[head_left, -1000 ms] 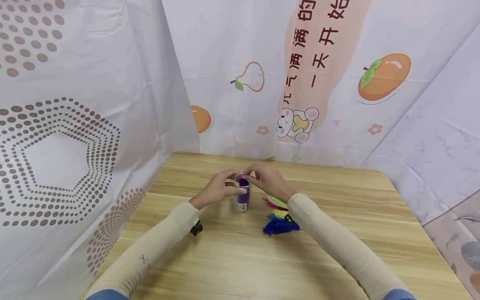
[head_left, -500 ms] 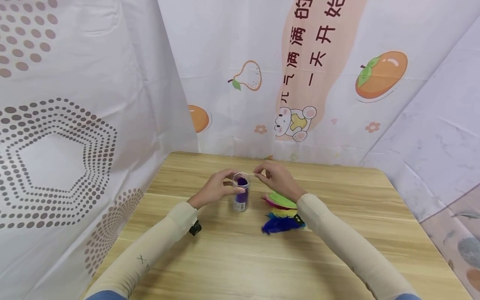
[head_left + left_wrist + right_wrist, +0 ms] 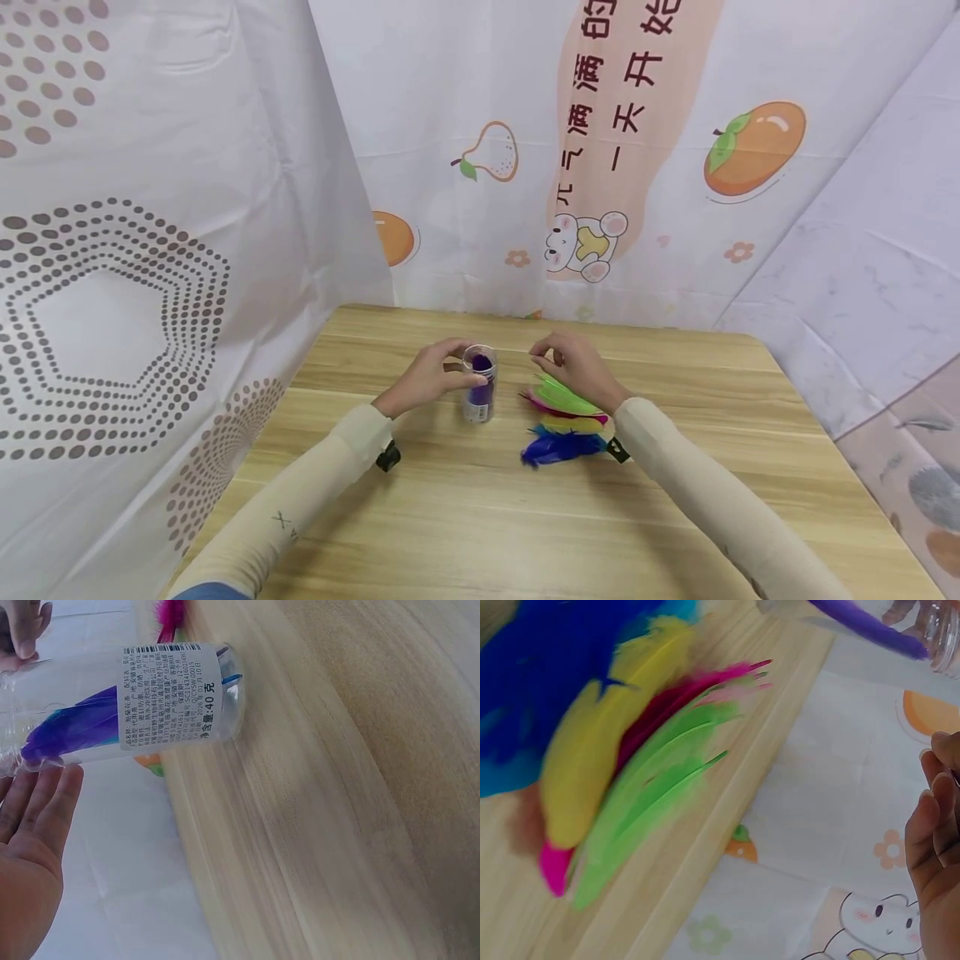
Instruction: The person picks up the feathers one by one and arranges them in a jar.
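My left hand grips a clear jar near its mouth, with thumb and fingers on either side. The jar stands upright and uncapped on the table, a white printed label round its lower part. Inside are purple-blue feathers, their quills down at the jar's base. Right of the jar, my right hand hovers over loose feathers, its fingers loosely curled with nothing visible in them. Those feathers lie in a fanned heap: green, magenta, yellow and blue.
The wooden table reaches back to a printed white curtain. Another curtain with dotted patterns hangs along the left side. Small black devices sit at the left wrist and right wrist.
My right hand has left the jar's mouth and moved right, over the feather heap, exposing more of it. My left hand keeps its grip on the jar.
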### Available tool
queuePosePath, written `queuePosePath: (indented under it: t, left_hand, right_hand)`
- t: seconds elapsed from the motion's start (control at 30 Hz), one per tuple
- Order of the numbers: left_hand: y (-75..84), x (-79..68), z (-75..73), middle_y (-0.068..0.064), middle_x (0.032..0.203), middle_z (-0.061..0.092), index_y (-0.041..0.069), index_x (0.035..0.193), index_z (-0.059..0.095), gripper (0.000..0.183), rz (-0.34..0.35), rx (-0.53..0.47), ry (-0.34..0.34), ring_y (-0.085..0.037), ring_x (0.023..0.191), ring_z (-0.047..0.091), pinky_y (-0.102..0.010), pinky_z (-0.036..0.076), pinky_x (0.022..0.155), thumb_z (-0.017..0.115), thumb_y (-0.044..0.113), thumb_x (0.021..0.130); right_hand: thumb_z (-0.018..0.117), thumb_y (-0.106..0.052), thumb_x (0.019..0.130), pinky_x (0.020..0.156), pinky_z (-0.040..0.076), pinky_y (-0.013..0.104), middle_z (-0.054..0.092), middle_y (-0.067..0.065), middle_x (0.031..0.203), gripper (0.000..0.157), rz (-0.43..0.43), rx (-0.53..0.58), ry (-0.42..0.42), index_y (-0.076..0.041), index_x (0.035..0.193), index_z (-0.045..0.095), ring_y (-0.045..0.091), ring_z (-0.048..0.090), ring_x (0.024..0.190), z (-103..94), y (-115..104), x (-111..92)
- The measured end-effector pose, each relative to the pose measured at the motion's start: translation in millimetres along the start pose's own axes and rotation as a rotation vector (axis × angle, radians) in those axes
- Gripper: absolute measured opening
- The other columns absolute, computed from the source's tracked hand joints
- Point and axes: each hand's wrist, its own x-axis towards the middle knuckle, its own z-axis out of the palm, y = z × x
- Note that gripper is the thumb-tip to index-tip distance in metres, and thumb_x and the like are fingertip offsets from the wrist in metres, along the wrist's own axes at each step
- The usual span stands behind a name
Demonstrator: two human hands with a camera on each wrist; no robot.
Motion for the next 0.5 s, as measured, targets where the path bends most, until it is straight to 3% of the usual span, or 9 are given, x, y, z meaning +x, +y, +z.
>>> queuePosePath:
  t: [0.5]
  left_hand:
    - [2.7,-0.6,-0.4,0.003,0.121,0.067,0.016,0.133,0.065,0.057,0.007,0.005,0.004,-0.021,0.111,0.063,-0.031,0.055,0.099,0.086,0.038,0.085]
  right_hand:
    - [0.077,-0.009,0.094,0.056,0.043,0.026,0.069,-0.003,0.090,0.006,0.090,-0.028,-0.013,-0.011,0.099,0.078,0.009,0.049,0.065,-4.6,28.3,-31.2]
